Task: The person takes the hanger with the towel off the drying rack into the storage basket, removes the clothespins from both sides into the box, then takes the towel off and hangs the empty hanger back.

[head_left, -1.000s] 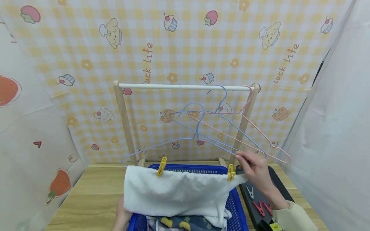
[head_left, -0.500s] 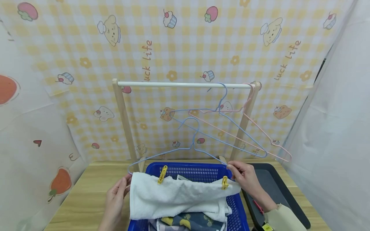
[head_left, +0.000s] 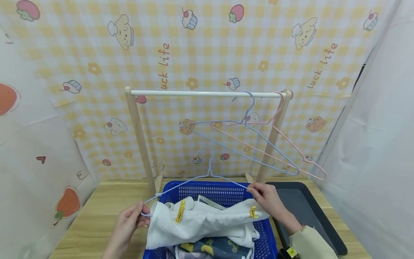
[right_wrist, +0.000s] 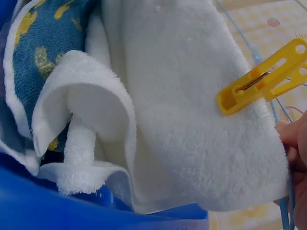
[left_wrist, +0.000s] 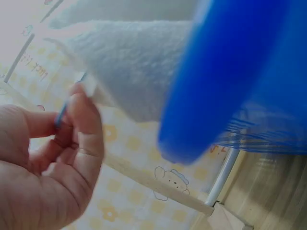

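A blue wire hanger (head_left: 209,169) spans the space between my hands above the basket, hook upward. My left hand (head_left: 129,219) pinches its left end, and in the left wrist view a bit of blue wire shows between thumb and fingers. My right hand (head_left: 268,201) grips the right arm near its end. From the hanger droops a white towel (head_left: 200,226), folded over the lower part, with a yellow clothespin (head_left: 180,211) on the left and another yellow clothespin (head_left: 253,212) by my right hand. Most of the hanger's bottom wire is hidden by the towel.
The blue basket (head_left: 207,184) below holds a dark patterned towel (head_left: 213,247). A dark tray (head_left: 305,201) lies to the right, partly behind my forearm. Behind stands a rack with a white rail (head_left: 194,93), bearing a blue hanger (head_left: 265,140) and a pink hanger (head_left: 292,145).
The hanger and towel have come down toward the basket. My left hand has risen from beside the towel to the hanger's left end; my right hand has shifted left and down.
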`<state>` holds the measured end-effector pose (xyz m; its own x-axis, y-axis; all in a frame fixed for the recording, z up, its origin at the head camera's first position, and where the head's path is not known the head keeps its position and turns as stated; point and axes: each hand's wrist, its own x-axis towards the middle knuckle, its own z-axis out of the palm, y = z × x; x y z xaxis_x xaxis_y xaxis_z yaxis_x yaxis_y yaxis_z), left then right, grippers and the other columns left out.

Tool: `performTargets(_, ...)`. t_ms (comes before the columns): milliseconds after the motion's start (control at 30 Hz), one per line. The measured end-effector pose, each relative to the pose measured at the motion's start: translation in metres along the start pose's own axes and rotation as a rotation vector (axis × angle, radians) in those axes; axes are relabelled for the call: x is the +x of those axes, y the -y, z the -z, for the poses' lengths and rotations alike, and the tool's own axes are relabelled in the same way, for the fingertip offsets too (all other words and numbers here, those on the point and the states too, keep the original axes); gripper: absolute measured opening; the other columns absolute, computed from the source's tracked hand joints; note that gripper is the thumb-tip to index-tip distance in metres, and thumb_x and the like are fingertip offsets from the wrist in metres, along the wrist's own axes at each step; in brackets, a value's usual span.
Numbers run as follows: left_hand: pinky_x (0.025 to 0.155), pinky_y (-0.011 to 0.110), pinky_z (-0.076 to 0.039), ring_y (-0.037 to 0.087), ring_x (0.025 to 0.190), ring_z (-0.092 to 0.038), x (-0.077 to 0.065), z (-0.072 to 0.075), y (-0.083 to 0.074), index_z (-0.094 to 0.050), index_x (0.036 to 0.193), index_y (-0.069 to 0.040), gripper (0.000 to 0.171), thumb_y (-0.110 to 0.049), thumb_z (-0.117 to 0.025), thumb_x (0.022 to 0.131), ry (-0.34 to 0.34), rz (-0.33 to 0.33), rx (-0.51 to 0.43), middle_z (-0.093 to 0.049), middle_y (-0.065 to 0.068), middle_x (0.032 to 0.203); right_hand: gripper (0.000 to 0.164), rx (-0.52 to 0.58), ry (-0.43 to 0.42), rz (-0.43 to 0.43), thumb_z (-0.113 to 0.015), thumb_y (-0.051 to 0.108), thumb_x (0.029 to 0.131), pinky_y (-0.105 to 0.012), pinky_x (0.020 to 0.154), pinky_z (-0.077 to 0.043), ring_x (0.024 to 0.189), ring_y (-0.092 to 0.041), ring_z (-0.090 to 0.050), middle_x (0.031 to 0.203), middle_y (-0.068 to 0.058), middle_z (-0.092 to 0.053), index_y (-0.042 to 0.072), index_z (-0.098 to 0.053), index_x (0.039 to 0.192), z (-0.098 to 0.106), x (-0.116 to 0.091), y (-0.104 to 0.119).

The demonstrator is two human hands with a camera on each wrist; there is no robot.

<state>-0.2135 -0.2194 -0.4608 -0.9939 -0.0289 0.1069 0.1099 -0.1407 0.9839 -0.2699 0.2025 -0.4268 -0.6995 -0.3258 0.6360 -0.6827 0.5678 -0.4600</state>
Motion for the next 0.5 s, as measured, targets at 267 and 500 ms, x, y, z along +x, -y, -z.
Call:
performTargets(267, 0.068, 0.023, -0.058, 0.008, 0.073, -0.067, -0.004, 0.006, -0.010, -0.060, 0.081, -0.010, 0.035, -0.020, -0.035, 0.104, 0.181, 0.178, -0.074, -0.067, -0.001, 0.078, 0.008, 0.049, 0.097, -0.153, -0.063, 0.002, 0.088, -0.020, 0.041, -0.041, 0.050, -0.002, -0.046, 0.064, -0.001, -0.060, 0.005, -0.070, 0.088, 0.000, 0.000, 0.003)
performTargets(500, 0.070, 0.022, -0.057, 0.008, 0.072, -0.067, -0.004, 0.005, -0.007, -0.056, 0.079, -0.009, 0.034, -0.017, -0.034, 0.104, 0.126, 0.200, -0.116, -0.068, 0.000, 0.076, 0.019, 0.083, 0.097, -0.135, -0.063, 0.006, 0.089, -0.024, 0.064, -0.055, 0.079, -0.007, -0.064, 0.095, -0.004, -0.070, 0.005, -0.067, 0.108, 0.012, -0.005, 0.007)
